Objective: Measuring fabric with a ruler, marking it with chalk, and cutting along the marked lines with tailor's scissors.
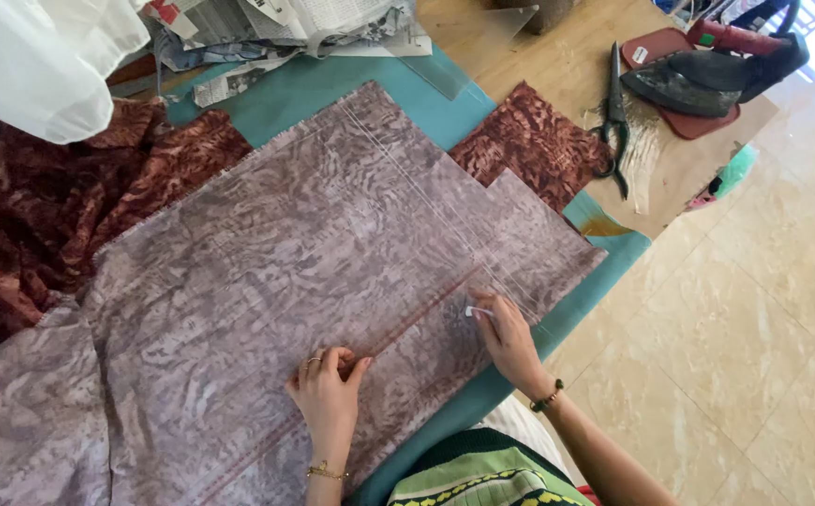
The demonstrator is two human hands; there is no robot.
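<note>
In the middle of the frame, the left hand (326, 389) presses flat, fingers open, on the clear ruler (421, 319) lying on the purple cloth (314, 244), while the right hand (508, 339) pinches white chalk (476, 311), so holding the ruler steady should keep the line straight.

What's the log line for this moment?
left hand: pressing ruler on fabric | right hand: holding chalk | scissors: idle
</note>
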